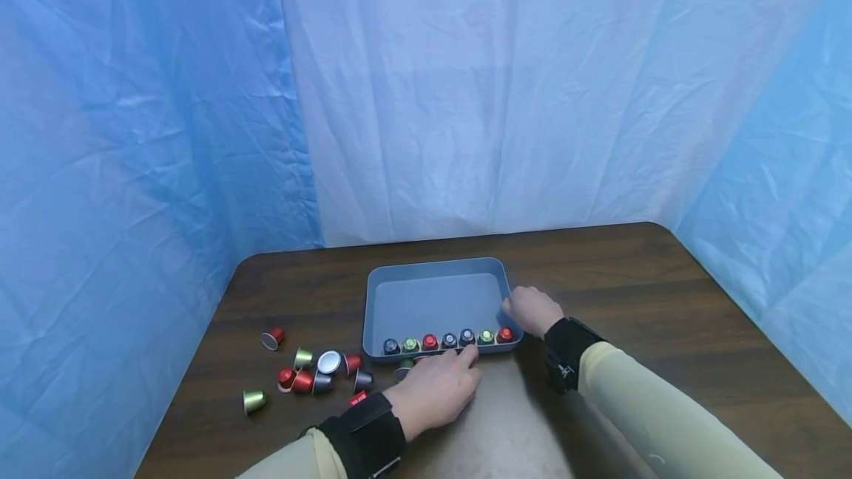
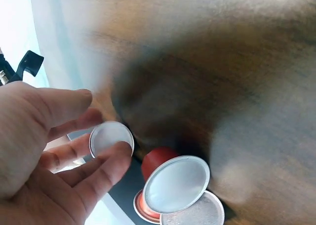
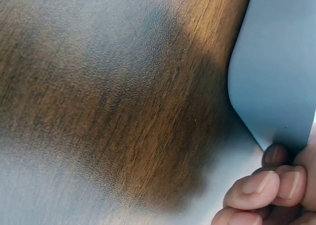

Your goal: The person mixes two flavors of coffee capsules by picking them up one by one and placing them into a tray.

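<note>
A blue-grey tray (image 1: 435, 263) holds a row of coffee capsules (image 1: 429, 342) in red, green and dark colours along its near side. At that near rim, my left hand (image 1: 435, 390) reaches over with fingers bent. In the left wrist view, those fingers hold a coffee capsule (image 2: 104, 137) by its side, its silver lid facing the camera; the hand hides it in the head view. My right hand (image 1: 535, 310) grips the tray's right side, and the right wrist view shows its curled fingers (image 3: 254, 188) at the tray wall (image 3: 271, 71).
Loose capsules lie left of the tray, among them a silver-lidded one (image 1: 329, 362), a green one (image 1: 254, 401) and a red one (image 1: 272, 338). A red capsule (image 2: 157, 160) lies near the left hand. Blue curtains (image 1: 466, 94) hang around the dark wooden table (image 1: 632, 279).
</note>
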The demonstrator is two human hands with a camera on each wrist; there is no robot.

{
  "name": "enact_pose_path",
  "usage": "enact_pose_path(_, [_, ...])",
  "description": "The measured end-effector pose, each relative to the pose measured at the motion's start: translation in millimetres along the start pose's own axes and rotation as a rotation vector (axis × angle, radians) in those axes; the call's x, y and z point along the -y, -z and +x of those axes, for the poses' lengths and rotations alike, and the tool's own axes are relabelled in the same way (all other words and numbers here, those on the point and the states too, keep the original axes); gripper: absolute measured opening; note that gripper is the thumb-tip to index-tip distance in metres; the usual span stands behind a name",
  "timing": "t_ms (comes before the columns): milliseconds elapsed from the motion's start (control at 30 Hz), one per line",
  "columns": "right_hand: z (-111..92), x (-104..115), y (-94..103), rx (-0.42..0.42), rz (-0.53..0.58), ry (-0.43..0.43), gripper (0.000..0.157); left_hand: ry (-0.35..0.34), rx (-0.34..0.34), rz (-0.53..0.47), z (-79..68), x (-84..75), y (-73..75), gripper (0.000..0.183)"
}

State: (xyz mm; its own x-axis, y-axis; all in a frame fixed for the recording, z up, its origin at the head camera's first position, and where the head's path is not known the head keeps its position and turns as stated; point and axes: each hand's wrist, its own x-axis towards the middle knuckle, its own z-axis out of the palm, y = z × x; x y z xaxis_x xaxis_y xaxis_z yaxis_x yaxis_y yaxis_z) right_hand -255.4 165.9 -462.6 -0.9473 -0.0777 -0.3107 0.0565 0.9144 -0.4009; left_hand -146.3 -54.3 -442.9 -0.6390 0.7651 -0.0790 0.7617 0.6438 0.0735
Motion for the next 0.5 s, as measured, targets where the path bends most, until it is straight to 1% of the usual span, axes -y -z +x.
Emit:
enact_pose_path(67, [0.8,-0.4,-0.3,-0.002,-0.006,-0.003,0.031,-0.017,-0.014,0.010,-0.3,0.2,-0.7,0.021])
enact_pose_path(167, [2.1,-1.0,-0.6,-0.001,-0.012,-0.011,0.031,-0.026,-0.018,0.019,-0.3,0.2,-2.0,0.020])
enact_pose_path(300, [3.0,-1.5,-1.1,-0.002,-0.011,-0.007,0.032,-0.006,-0.010,0.025,0.5,0.8,-3.4,0.025])
enact_pose_path(400, [3.1,-1.9,-1.0,-0.007,-0.007,0.005,0.031,0.013,-0.014,0.075,1.4,1.6,-3.7,0.033])
enact_pose_path(500, [2.3,-1.8,-0.6,-0.007,-0.004,0.010,0.031,0.026,-0.018,0.153,2.7,0.7,-5.1,0.040])
